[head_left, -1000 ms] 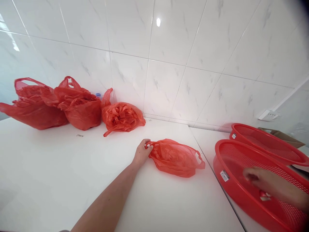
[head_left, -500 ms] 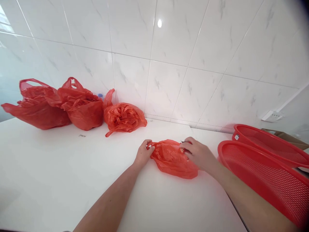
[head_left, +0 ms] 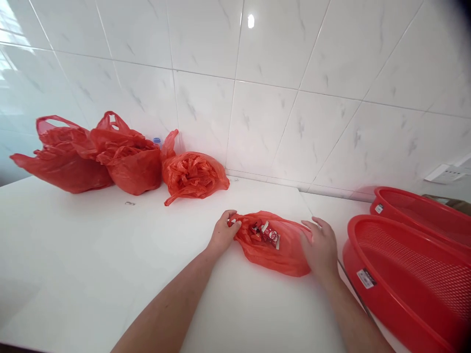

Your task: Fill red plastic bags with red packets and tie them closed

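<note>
A thin red plastic bag (head_left: 277,264) lies spread on the white table in front of me, its mouth facing up. Inside it rest small red-and-white wrapped packets (head_left: 271,235); the darker ones beside them are too small to make out. My left hand (head_left: 222,233) pinches the bag's gathered left end, thumb over the fingers. At the opposite end is my right hand (head_left: 321,247), its fingers apart and slightly blurred, against the bag's right edge with nothing visible in it.
Three stuffed red plastic bags (head_left: 134,169) stand along the tiled wall at the back left, a blue bottle cap (head_left: 157,140) behind them. A small scrap (head_left: 130,203) lies before them. Two red mesh baskets (head_left: 358,245) stand at the right, near a wall socket (head_left: 445,173).
My right hand has let go of a small item over the bag and moved right to its edge. Packets now show inside. My left hand keeps its pinch. The view has shifted slightly.
</note>
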### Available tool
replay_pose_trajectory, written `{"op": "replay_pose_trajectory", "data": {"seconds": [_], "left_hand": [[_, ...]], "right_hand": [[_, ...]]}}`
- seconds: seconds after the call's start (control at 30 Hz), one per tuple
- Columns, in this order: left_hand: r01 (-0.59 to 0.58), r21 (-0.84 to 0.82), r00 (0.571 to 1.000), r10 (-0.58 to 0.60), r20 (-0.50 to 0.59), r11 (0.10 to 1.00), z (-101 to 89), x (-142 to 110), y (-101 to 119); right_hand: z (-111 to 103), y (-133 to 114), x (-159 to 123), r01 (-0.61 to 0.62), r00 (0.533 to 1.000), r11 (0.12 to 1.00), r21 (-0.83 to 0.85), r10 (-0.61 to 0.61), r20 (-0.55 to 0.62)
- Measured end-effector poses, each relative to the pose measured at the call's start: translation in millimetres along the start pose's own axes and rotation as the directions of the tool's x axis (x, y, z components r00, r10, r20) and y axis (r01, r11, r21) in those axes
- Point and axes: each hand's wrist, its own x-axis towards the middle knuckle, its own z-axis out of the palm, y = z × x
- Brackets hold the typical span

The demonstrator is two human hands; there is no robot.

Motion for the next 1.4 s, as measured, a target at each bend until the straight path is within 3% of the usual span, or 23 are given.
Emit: {"op": "replay_pose_trajectory", "data": {"seconds": [0.1,0.2,0.33,0.43,0.53,0.67,0.8,0.87,0.97,1.03,1.1,1.17,1.27,1.3,1.33,1.4], "left_hand": [[-0.007,-0.013,0.999,0.006,-0.034,1.0,2.6,0.2,-0.5],[-0.002,-0.019,0.998,0.0,-0.07,1.0,4.5,0.8,-1.1],[-0.005,-0.032,0.998,0.003,-0.067,0.999,2.4,2.1,-2.2],[0.029,-0.051,0.998,-0.032,-0.057,0.998,1.0,5.1,-2.3],[0.125,-0.167,0.99,-0.134,-0.046,0.978,5.1,12.8,1.7],[0.196,-0.347,0.978,-0.207,0.006,0.917,15.1,30.9,24.2],[0.003,-0.482,0.999,-0.028,-0.043,0.876,13.6,44.6,68.0],[-0.085,-0.533,0.996,0.067,-0.053,0.842,8.8,44.4,89.5],[-0.1,-0.537,0.994,0.106,-0.019,0.838,2.7,34.7,110.4],[-0.077,-0.558,0.991,0.123,0.046,0.827,0.2,25.6,114.5],[-0.072,-0.592,0.983,0.158,0.095,0.803,-2.4,18.7,110.1],[-0.133,-0.601,0.984,0.178,0.015,0.788,-6.3,16.5,97.2],[-0.215,-0.526,0.964,0.093,-0.249,0.823,-15.7,20.0,65.1],[-0.185,-0.5,0.961,0.05,-0.271,0.846,-19.3,21.3,53.2],[-0.126,-0.479,0.976,0.022,-0.217,0.869,-22.8,21.8,42.1],[-0.028,-0.41,0.998,0.045,0.033,0.912,-28.1,20.1,25.3]], "right_hand": [[1.8,23.1,-3.0,-0.119,0.99,0.983,-0.142,0.129,0.063],[1.4,33.4,-2.4,-0.269,0.932,0.96,-0.073,0.279,0.231],[2.6,31.6,-3.7,-0.369,0.852,0.929,0.019,0.33,0.406],[9.7,25.0,-5.7,-0.38,0.867,0.92,0.093,0.319,0.382],[21.7,18.4,-4.0,-0.401,0.898,0.867,0.296,0.307,0.315],[30.5,15.5,3.7,-0.4,0.915,0.767,0.501,0.309,0.258],[17.3,21.6,7.8,-0.39,0.916,0.691,0.609,0.358,0.18],[5.8,23.6,7.4,-0.4,0.893,0.605,0.689,0.427,0.143],[-10.9,20.0,5.8,-0.408,0.856,0.426,0.807,0.486,0.176],[-20.2,14.0,4.8,-0.387,0.867,0.323,0.863,0.447,0.221],[-27.5,7.3,4.3,-0.342,0.896,0.225,0.912,0.372,0.244],[-31.9,1.8,3.8,-0.274,0.923,0.152,0.95,0.317,0.216],[-29.9,-0.9,2.0,-0.188,0.935,0.193,0.963,0.335,0.115],[-26.5,-0.1,1.0,-0.181,0.935,0.23,0.956,0.343,0.094],[-21.9,1.4,-0.2,-0.188,0.935,0.254,0.949,0.341,0.094],[-10.3,5.6,-2.5,-0.223,0.936,0.233,0.946,0.322,0.142]]}}
